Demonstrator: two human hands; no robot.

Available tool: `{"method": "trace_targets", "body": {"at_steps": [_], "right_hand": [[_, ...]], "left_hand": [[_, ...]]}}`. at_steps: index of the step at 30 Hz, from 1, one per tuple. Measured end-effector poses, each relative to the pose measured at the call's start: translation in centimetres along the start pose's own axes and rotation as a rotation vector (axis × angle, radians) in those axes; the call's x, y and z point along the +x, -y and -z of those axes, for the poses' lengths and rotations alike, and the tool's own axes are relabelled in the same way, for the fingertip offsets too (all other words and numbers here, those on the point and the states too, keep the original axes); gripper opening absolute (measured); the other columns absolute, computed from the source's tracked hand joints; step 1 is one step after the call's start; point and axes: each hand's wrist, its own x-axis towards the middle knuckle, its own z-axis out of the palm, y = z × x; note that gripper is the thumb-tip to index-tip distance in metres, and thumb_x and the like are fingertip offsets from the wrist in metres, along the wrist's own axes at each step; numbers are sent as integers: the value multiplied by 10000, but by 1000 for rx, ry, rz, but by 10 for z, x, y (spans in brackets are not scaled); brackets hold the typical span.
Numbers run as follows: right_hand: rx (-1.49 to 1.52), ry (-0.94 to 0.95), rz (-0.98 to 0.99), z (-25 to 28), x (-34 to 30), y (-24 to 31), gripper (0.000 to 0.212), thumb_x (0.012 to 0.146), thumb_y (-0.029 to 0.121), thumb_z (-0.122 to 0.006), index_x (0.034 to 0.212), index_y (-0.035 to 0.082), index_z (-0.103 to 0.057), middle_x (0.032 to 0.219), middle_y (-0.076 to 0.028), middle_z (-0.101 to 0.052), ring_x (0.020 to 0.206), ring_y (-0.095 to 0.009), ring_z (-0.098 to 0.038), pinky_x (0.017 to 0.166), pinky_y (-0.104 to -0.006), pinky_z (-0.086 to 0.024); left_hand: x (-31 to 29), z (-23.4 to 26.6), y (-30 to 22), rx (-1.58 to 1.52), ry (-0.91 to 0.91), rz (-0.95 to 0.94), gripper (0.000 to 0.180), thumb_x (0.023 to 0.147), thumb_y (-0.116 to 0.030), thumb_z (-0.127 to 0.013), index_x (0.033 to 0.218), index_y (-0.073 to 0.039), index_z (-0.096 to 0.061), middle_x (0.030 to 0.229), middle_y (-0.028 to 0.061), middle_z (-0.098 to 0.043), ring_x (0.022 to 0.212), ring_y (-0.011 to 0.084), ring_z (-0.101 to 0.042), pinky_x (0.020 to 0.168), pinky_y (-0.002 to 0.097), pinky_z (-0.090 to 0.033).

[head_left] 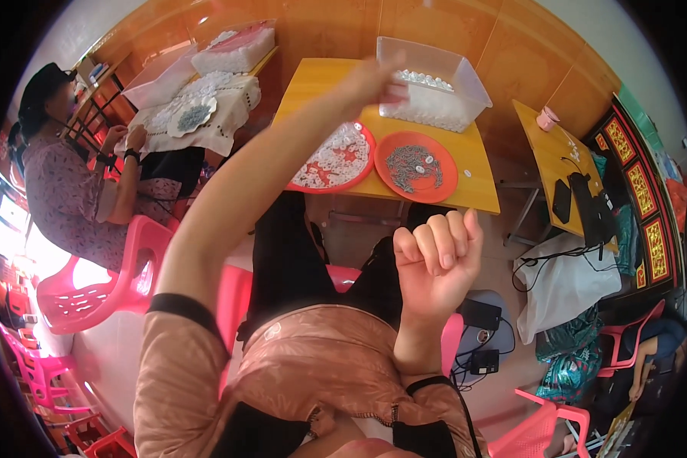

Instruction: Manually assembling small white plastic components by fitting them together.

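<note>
My left arm stretches across the table, and my left hand (378, 82), smeared by motion, is at the near left side of a clear plastic bin (466, 85) of small white pieces; its fingers are too blurred to read. My right hand (439, 256) is raised in front of my lap, palm toward me, fingers curled in. Whatever it holds, if anything, is hidden. Below my left forearm sits a red round tray (372, 156) of white plastic pieces. Beside it, an orange-red plate (385, 145) carries small grey metal parts (411, 169) and a few white pieces.
A yellow table (477, 179) bears the bin and trays. At the left, a co-worker (84, 168) sits in a pink chair (126, 275) by a cloth-covered table (233, 107) with more bins. On the right stand another yellow table (538, 145), cables and a white sack (561, 278).
</note>
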Motion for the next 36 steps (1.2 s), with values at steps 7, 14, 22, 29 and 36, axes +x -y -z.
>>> {"method": "trace_targets", "body": {"at_steps": [7,14,22,29,36], "right_hand": [[-56,50,26,12,9,8,413,983,256,-358,580,161,-359,488,55,-353,398,-62,-254,531,-251,-245],[-32,-43,-32,21,17,7,408,972,261,-379,581,154,-337,475,32,-333,395,-82,-240,503,-262,-266],[-47,-47,19,31,22,13,392,964,254,-405,588,157,-348,476,37,-341,394,-83,-261,503,-262,-274],[-238,-164,160,45,43,40,407,932,282,-467,576,153,-317,484,28,-309,407,-83,-243,493,-257,-267],[-1123,-562,439,113,108,96,267,873,275,-590,686,87,-560,557,7,-461,453,-67,-364,478,-237,-297]], "left_hand": [[3,52,41,425,24,52,284,876,-281,-608,1031,-44,-631,932,64,-648,798,141,-605,726,245,-475],[-39,103,99,1031,-120,32,218,787,-296,-688,800,-79,-676,695,67,-642,665,177,-618,603,331,-463],[-39,75,140,1528,-168,-467,160,810,-232,-600,879,-133,-705,868,131,-611,855,295,-590,711,417,-485],[-16,62,159,1717,-191,-443,145,776,-263,-644,808,-142,-718,772,121,-625,775,280,-612,668,397,-487],[-4,53,155,1670,-241,-269,214,727,-320,-676,738,-106,-689,755,107,-662,730,277,-646,629,422,-483]]}}
